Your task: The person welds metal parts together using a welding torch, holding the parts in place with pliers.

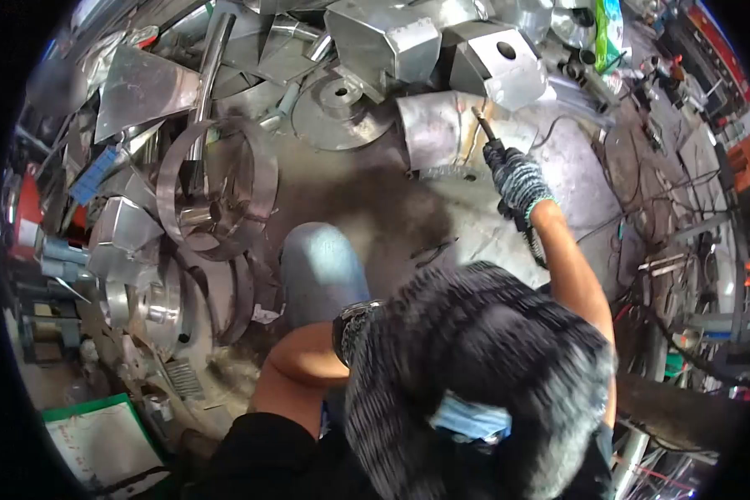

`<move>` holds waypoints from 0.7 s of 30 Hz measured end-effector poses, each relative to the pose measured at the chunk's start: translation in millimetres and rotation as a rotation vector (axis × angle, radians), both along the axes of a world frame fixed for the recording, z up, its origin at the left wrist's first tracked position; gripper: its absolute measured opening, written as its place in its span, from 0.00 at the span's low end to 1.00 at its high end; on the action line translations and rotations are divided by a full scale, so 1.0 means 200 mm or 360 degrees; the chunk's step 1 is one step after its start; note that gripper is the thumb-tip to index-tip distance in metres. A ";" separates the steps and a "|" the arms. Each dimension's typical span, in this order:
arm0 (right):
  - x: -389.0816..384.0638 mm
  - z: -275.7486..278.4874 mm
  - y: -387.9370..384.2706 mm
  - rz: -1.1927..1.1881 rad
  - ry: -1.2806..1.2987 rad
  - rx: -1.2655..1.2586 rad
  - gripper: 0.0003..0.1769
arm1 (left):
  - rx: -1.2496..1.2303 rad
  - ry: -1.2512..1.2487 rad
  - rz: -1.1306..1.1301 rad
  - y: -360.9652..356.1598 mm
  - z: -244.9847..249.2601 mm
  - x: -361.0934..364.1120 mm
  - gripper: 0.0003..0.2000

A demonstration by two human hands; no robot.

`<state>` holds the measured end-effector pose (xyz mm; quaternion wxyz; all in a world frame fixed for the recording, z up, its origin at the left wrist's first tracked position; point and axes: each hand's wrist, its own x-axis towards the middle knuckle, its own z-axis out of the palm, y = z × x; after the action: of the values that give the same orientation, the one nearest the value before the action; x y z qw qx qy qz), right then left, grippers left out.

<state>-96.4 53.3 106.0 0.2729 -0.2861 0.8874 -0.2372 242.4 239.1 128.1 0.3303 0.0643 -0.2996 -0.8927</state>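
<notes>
My right hand [521,179], in a grey knitted glove, is closed around a black-handled welding torch [492,143]. The torch's thin tip points at a brown, heat-tinted seam on a curved sheet-metal piece [429,133]. From under the hand a black cable [535,246] trails down. My left hand [483,333], gloved in black and grey, is raised very close to the camera and smeared by motion. Its thumb and fingers arch apart, with light-blue cloth [472,419] showing in the gap; its fingertips run toward the lower edge. A dark watch [352,321] circles the left wrist.
Box-shaped metal parts [496,67] and a round disc [342,108] lie at the back. On the left stand a metal ring [262,171] and piled scrap. My knee [321,267] is beside the floor plate [571,167]. Cables [683,187] cross the right side.
</notes>
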 end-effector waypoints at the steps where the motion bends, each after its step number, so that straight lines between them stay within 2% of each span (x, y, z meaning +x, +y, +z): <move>1: -0.09 -0.09 -0.02 -0.0023 0.0061 -0.0048 0.35 | -0.0211 -0.0029 -0.0011 -0.01 -0.07 -0.06 0.16; 2: -0.29 -0.33 -0.02 0.0385 0.0482 -0.0162 0.31 | -0.0420 -0.0066 -0.0028 -0.68 0.01 -0.44 0.16; 3: -0.37 -0.44 -0.04 0.0814 0.1256 -0.0047 0.23 | -0.0624 -0.0119 -0.0043 -1.13 0.05 -0.73 0.16; 4: -0.45 -0.55 -0.01 0.0917 0.1201 -0.0277 0.20 | -0.0826 -0.0184 -0.0049 -1.14 -0.01 -0.74 0.16; 5: -0.53 -0.65 0.02 0.1016 0.1137 -0.0505 0.19 | -0.0810 -0.0429 -0.0085 -1.20 -0.01 -0.88 0.14; 6: -0.60 -0.69 -0.08 0.0484 0.0442 -0.0180 0.27 | -0.0739 -0.0574 0.0072 -1.21 -0.21 -1.00 0.07; 7: -0.47 -0.56 -0.07 0.1073 0.1308 0.0097 0.27 | -0.0720 -0.0717 0.0036 -1.22 -0.58 -1.14 0.11; 8: -0.39 -0.47 -0.12 0.0756 0.0900 0.0100 0.26 | -0.1227 -0.1069 0.0234 -1.19 -0.57 -1.11 0.17; 9: -0.35 -0.45 -0.14 0.0434 0.0486 0.0110 0.25 | -0.1282 -0.1313 0.0261 -1.17 -0.60 -1.10 0.31; 10: -0.35 -0.48 -0.13 0.0450 0.0476 0.0136 0.25 | -0.1117 -0.1257 0.0146 -1.14 -0.62 -1.10 0.33; 12: -0.37 -0.52 -0.14 0.0849 0.1077 0.0190 0.22 | -0.0950 -0.1190 0.0041 -1.15 -0.67 -1.12 0.35; 14: -0.38 -0.53 -0.16 0.0822 0.1013 0.0179 0.22 | -0.0872 -0.1633 0.0023 -1.14 -0.72 -1.16 0.33; 15: -0.37 -0.53 -0.17 0.0793 0.0954 0.0159 0.24 | -0.0856 -0.1629 0.0009 -1.13 -0.73 -1.17 0.33; 17: -0.35 -0.51 -0.18 0.0809 0.0958 0.0224 0.22 | -0.0323 -0.1130 -0.0527 -1.09 -0.72 -1.18 0.28; 18: -0.35 -0.50 -0.17 0.0862 0.1038 0.0216 0.22 | 0.0001 -0.1008 -0.0626 -1.06 -0.68 -1.16 0.25; 21: -0.34 -0.52 -0.17 0.0910 0.1144 0.0279 0.22 | 0.0114 -0.0822 -0.0676 -1.07 -0.69 -1.14 0.24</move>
<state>-164.3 18.8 2.9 0.0258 -0.5590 0.8279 0.0374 14.7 25.8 -10.2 0.0477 0.2360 -0.3486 -0.9058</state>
